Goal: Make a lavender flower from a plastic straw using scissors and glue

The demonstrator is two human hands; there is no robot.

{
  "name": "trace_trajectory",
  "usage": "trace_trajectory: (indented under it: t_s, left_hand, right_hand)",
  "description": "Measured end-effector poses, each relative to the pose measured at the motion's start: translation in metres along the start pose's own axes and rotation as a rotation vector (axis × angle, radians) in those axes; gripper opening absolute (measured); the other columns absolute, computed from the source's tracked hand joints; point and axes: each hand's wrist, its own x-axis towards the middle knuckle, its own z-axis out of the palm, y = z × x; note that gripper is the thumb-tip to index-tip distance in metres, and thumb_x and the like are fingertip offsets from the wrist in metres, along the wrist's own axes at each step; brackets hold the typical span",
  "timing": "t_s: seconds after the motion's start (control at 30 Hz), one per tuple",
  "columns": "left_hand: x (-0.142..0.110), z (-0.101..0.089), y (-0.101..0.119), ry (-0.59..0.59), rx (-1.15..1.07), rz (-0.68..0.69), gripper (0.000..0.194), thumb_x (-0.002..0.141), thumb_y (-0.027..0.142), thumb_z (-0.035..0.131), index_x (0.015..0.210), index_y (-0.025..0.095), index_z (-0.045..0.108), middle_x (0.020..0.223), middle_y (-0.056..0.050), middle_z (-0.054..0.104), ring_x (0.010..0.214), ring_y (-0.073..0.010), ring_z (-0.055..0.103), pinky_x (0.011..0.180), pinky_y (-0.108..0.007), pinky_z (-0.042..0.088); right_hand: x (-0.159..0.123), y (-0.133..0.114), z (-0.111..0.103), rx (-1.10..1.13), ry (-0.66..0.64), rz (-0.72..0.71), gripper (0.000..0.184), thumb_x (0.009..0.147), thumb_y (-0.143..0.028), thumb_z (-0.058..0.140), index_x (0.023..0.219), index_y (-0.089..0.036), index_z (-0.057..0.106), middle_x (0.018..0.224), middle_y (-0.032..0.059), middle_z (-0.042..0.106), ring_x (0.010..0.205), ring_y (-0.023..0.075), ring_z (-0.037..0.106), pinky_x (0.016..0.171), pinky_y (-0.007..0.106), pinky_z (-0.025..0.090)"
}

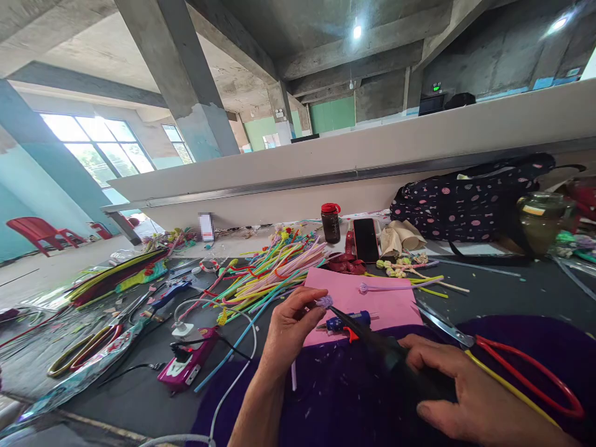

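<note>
Between the thumb and fingertips of my left hand [293, 326] is a small lilac fuzzy flower head [325, 302]. A pale lilac stem [293, 375] shows below that hand. My right hand [459, 385] is closed around a black long-nosed tool [372, 341], its exact kind unclear; the narrow tip meets the flower head. Beneath lies a pink sheet [395, 304], bearing a blue glue gun [347, 321] with a red trigger and another lilac flower on a stem [395, 287]. Red-handled scissors [470, 340] lie beside my right hand.
A pile of coloured pipe cleaners [274, 270] lies beyond my left hand. A purple power strip [189, 366] with cables is on the left, near more scissors [88, 347]. Farther back stand a red-lidded bottle [331, 225], a phone [365, 240] and a patterned bag [456, 205].
</note>
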Motion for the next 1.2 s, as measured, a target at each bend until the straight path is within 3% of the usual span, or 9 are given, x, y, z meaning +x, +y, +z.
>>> trace_trajectory:
  t_s: [0.13,0.23,0.47,0.67,0.93,1.07,1.13,1.2]
  left_hand:
    - [0.001,-0.002,0.003,-0.022,0.017,-0.007,0.021,0.072,0.021,0.067,0.093,0.021,0.071,0.092,-0.005,0.062,0.074,-0.0145,0.056,0.064,-0.024,0.046]
    - [0.003,-0.004,0.007,-0.075,0.044,0.003,0.022,0.072,0.021,0.067,0.093,0.021,0.072,0.087,-0.005,0.063,0.075,-0.0159,0.057,0.062,-0.024,0.046]
    - [0.004,-0.007,0.011,-0.191,0.192,0.103,0.023,0.078,0.023,0.062,0.098,0.022,0.071,0.089,-0.006,0.064,0.081,-0.0181,0.060,0.067,-0.025,0.047]
    - [0.005,-0.006,0.013,-0.239,0.337,0.177,0.023,0.081,0.023,0.058,0.100,0.023,0.071,0.090,-0.007,0.066,0.082,-0.0187,0.061,0.072,-0.027,0.046]
    - [0.004,-0.006,0.011,-0.269,0.366,0.170,0.022,0.081,0.024,0.058,0.098,0.025,0.071,0.092,-0.007,0.067,0.081,-0.0189,0.061,0.071,-0.027,0.046]
    - [0.006,-0.004,0.010,-0.198,0.260,0.100,0.020,0.077,0.026,0.062,0.093,0.024,0.073,0.089,-0.007,0.067,0.080,-0.0188,0.060,0.072,-0.028,0.046]
    - [0.006,-0.003,0.008,-0.104,0.096,-0.019,0.020,0.074,0.027,0.066,0.092,0.021,0.073,0.078,-0.005,0.066,0.068,-0.0149,0.058,0.061,-0.024,0.045]
    - [0.006,-0.004,0.007,-0.025,-0.193,-0.180,0.030,0.072,0.030,0.067,0.100,0.019,0.069,0.070,-0.003,0.063,0.053,-0.0090,0.052,0.043,-0.017,0.037]
  right_hand:
    - [-0.001,0.002,0.000,-0.091,-0.024,0.068,0.016,0.059,-0.013,0.059,0.074,-0.020,0.058,0.100,0.0022,0.058,0.096,0.0237,0.053,0.083,0.029,0.042]
    - [-0.001,0.002,0.000,-0.135,-0.024,0.046,0.018,0.060,-0.011,0.058,0.075,-0.021,0.059,0.092,0.0010,0.058,0.091,0.0220,0.054,0.085,0.030,0.040]
    - [0.001,0.004,-0.002,-0.171,-0.036,-0.015,0.019,0.059,-0.009,0.055,0.073,-0.021,0.056,0.078,-0.0020,0.056,0.080,0.0184,0.055,0.074,0.024,0.042]
    - [0.003,0.006,-0.003,-0.157,-0.026,-0.057,0.015,0.058,-0.009,0.054,0.068,-0.020,0.054,0.082,-0.0019,0.060,0.074,0.0155,0.055,0.067,0.022,0.042]
    - [0.004,0.010,0.001,-0.172,-0.025,-0.044,0.016,0.059,-0.009,0.053,0.069,-0.020,0.052,0.085,-0.0022,0.059,0.076,0.0153,0.055,0.066,0.022,0.040]
    - [0.005,0.011,-0.001,-0.151,-0.033,-0.024,0.018,0.058,-0.008,0.054,0.070,-0.020,0.050,0.087,-0.0022,0.058,0.076,0.0153,0.054,0.065,0.022,0.039]
    - [0.005,0.010,-0.004,-0.102,-0.063,-0.031,0.019,0.057,-0.008,0.055,0.070,-0.020,0.049,0.087,-0.0024,0.057,0.075,0.0156,0.054,0.064,0.022,0.040]
    - [0.002,0.007,-0.007,-0.045,-0.082,-0.032,0.020,0.056,-0.007,0.056,0.070,-0.021,0.051,0.088,-0.0020,0.058,0.079,0.0176,0.056,0.067,0.023,0.041]
